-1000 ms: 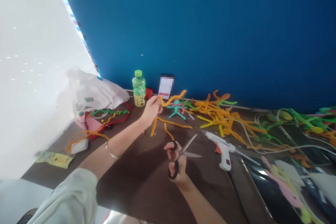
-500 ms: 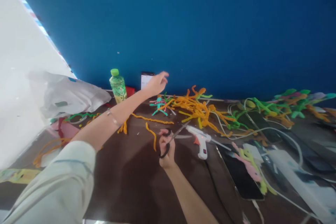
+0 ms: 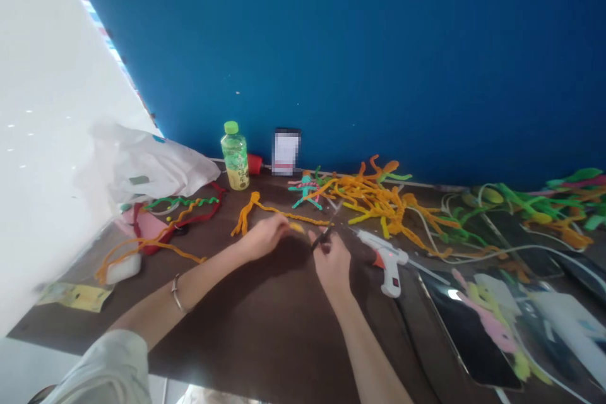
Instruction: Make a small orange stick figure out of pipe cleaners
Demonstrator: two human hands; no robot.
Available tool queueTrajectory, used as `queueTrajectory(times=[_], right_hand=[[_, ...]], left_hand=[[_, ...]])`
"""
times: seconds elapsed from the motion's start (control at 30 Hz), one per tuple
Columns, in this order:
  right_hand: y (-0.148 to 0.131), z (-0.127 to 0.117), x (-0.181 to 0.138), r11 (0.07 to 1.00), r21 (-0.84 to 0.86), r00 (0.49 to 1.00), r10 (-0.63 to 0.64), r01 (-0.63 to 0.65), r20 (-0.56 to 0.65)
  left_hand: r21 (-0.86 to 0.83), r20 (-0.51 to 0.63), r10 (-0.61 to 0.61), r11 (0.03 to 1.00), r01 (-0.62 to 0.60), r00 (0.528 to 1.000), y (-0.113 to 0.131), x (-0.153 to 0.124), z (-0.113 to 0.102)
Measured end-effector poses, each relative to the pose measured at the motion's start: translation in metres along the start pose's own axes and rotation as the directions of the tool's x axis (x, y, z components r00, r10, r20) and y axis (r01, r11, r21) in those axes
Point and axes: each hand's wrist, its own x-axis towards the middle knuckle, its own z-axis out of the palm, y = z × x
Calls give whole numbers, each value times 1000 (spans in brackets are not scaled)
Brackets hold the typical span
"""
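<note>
My left hand is closed in a pinch at the middle of the table. Between its fingertips and my right hand shows a short orange pipe cleaner, partly hidden and blurred. My right hand is wrapped round a pair of scissors, whose blades point up and away. Just behind both hands lies a long orange pipe cleaner, running from a folded orange bundle. A small turquoise pipe-cleaner figure and a heap of orange pipe-cleaner figures lie beyond.
A white glue gun with a black cord lies right of my right hand, beside a dark tablet. A green-capped bottle and a phone stand by the blue wall. A plastic bag lies at left.
My left hand has come down from near the phone to beside my right hand. The short orange pipe cleaner has left the table and is at my fingertips. The view has shifted left.
</note>
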Motion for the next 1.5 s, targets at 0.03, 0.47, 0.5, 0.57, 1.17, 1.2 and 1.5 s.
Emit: queueTrajectory(times=[0.03,0.47,0.5,0.57,1.17,1.2,1.5], right_hand=[[1,-1,1,997,-74,999,-31,33,31],[9,10,-9,992,38,916,-124,118,383],[7,9,-10,990,54,906,-143,132,399],[3,7,-11,982,50,889,-187,183,419],[-9,18,-23,916,337,924,-305,219,229],[-9,19,-22,916,376,947,-234,138,222],[-1,22,-11,652,654,921,221,-385,321]], left_hand=[[-194,-140,-109,978,81,984,-1,0,-3],[-919,0,-459,350,181,888,-6,-16,-15],[-905,0,-458,377,195,889,-5,-16,-12],[-875,-7,-451,435,212,893,-4,-16,-7],[-704,14,-386,652,283,923,-9,-18,4],[-703,27,-373,652,283,927,-8,-19,4],[-479,114,-279,826,299,953,-11,-25,7]])
